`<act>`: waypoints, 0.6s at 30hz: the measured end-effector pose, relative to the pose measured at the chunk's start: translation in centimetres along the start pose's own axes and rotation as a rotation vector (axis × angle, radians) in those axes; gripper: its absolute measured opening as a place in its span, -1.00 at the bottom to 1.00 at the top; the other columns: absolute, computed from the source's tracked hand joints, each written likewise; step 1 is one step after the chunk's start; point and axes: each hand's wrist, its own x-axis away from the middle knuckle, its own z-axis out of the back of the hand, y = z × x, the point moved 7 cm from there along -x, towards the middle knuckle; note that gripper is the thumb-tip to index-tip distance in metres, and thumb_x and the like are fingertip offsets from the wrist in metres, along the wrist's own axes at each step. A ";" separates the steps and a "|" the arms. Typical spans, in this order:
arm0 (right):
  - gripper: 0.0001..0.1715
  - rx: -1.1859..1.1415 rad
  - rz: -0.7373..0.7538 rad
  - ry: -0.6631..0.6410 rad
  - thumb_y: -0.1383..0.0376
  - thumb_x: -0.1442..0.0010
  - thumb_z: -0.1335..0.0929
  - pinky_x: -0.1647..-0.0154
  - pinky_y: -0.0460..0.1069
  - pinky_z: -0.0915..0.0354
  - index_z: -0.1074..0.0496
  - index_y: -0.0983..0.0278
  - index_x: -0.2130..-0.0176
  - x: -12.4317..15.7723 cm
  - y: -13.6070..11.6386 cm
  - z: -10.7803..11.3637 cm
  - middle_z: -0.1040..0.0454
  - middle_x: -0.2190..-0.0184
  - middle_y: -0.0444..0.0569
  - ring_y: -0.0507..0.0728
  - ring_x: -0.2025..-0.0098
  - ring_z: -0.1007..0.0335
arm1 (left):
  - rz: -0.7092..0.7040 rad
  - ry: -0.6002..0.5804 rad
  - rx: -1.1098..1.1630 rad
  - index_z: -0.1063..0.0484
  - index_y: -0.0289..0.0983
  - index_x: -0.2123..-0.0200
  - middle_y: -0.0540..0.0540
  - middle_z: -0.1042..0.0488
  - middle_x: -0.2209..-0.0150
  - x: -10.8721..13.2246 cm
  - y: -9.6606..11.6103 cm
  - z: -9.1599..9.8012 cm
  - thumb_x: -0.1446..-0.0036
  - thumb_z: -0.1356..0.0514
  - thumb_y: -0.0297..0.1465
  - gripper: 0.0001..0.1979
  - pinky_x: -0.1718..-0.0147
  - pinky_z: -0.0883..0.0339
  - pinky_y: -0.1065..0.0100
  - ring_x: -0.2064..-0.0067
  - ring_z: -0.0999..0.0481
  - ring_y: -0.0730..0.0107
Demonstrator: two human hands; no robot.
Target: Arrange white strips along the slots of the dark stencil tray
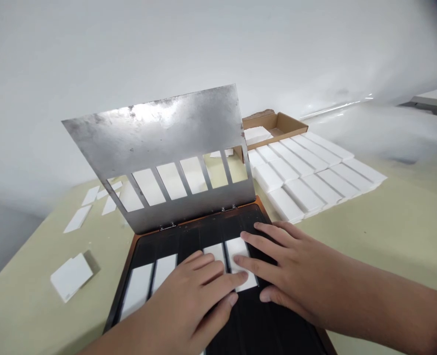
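Note:
A black tray [248, 315] with a wooden edge lies before me, its hinged metal plate [181, 123] with several rectangular cut-outs standing raised at the back. White cards lie side by side in the tray. My right hand [296, 264] is open, fingers spread, with fingertips on the rightmost white card [236, 251]. The index finger of my left hand [200, 296] reaches onto the lower part of that same card; this hand is open and lies across the neighbouring card [216, 252]. Two more cards, one a left-hand card [139, 286], are partly covered by my left hand and forearm.
Rows of stacked white cards [314, 172] stand right of the raised plate, in front of an open cardboard box [290, 125]. A small pile of white cards [71, 277] and several loose cards [78, 218] lie on the table's left side. A pale wall rises behind.

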 end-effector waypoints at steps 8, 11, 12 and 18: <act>-0.44 -0.012 0.000 -0.011 0.03 -0.55 -0.22 -0.28 0.41 -0.32 -0.25 0.09 -0.41 -0.1 0.0 -0.2 -0.30 -0.42 0.06 0.46 -0.40 -0.23 | -0.001 -0.004 0.000 -0.40 -0.16 -0.27 -0.07 -0.50 0.23 0.1 0.1 0.0 -0.42 -0.11 -0.50 -0.59 0.16 -0.32 0.17 0.21 -0.47 0.20; -0.45 -0.004 -0.004 -0.007 0.03 -0.55 -0.23 -0.27 0.41 -0.34 -0.26 0.09 -0.41 -0.1 0.0 -0.1 -0.31 -0.41 0.06 0.46 -0.39 -0.25 | -0.003 -0.003 -0.002 -0.40 -0.16 -0.27 -0.08 -0.50 0.23 0.1 0.2 0.1 -0.42 -0.11 -0.50 -0.59 0.16 -0.32 0.17 0.21 -0.47 0.20; -0.45 -0.002 -0.003 -0.005 0.03 -0.55 -0.23 -0.27 0.41 -0.34 -0.26 0.09 -0.41 -0.1 0.0 0.0 -0.32 -0.41 0.06 0.46 -0.39 -0.25 | -0.005 0.000 -0.003 -0.40 -0.16 -0.27 -0.08 -0.50 0.23 0.1 0.2 0.1 -0.42 -0.11 -0.50 -0.59 0.16 -0.31 0.18 0.21 -0.46 0.20; -0.47 0.006 0.004 0.020 0.03 -0.53 -0.25 -0.25 0.39 -0.37 -0.29 0.09 -0.38 -0.1 -0.1 0.1 -0.34 -0.39 0.06 0.45 -0.37 -0.28 | 0.001 -0.005 0.010 -0.38 -0.15 -0.29 -0.07 -0.50 0.22 0.2 0.1 0.0 -0.43 -0.11 -0.50 -0.59 0.14 -0.30 0.15 0.20 -0.45 0.20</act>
